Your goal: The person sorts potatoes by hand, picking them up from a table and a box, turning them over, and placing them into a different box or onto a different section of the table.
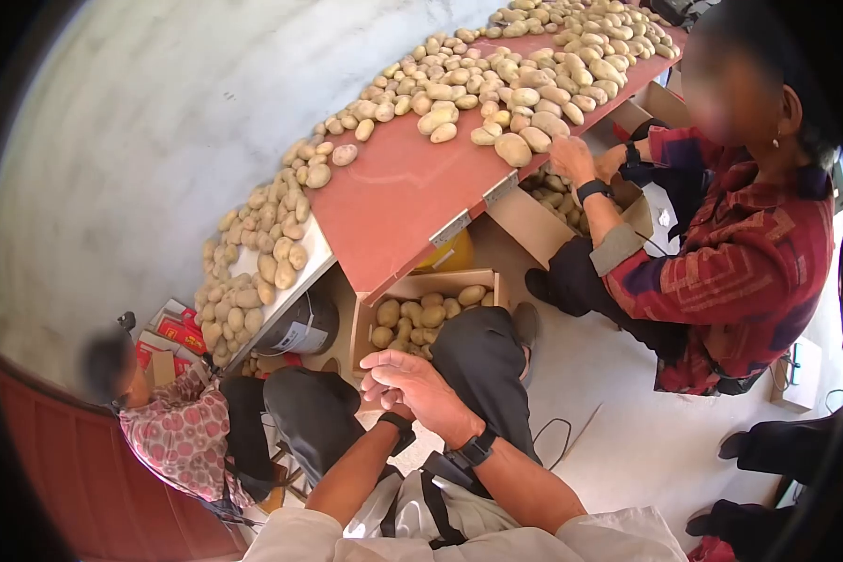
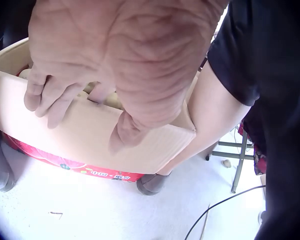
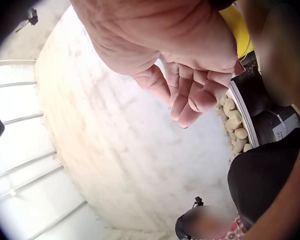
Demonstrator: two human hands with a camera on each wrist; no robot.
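Note:
My right hand (image 1: 423, 391) is held over my lap, its fingers loosely bent with nothing between them. In the right wrist view the same hand (image 3: 165, 55) shows an empty palm side and relaxed fingers. My left hand (image 1: 398, 412) is partly hidden behind the right one. Seen from the left wrist, that hand (image 2: 120, 65) hangs over the near wall of a cardboard box (image 2: 155, 150), fingers loosely spread and holding nothing. The box stands between my knees, and potatoes (image 1: 412, 318) fill its bottom.
Many potatoes (image 1: 525, 80) lie heaped on a red table (image 1: 412, 178) and a white tabletop beside it. A person in a red patterned shirt (image 1: 721, 272) works at another box (image 1: 525, 220) on the right. Another person (image 1: 183, 421) sits at left. A dark bucket (image 1: 304, 323) stands underneath.

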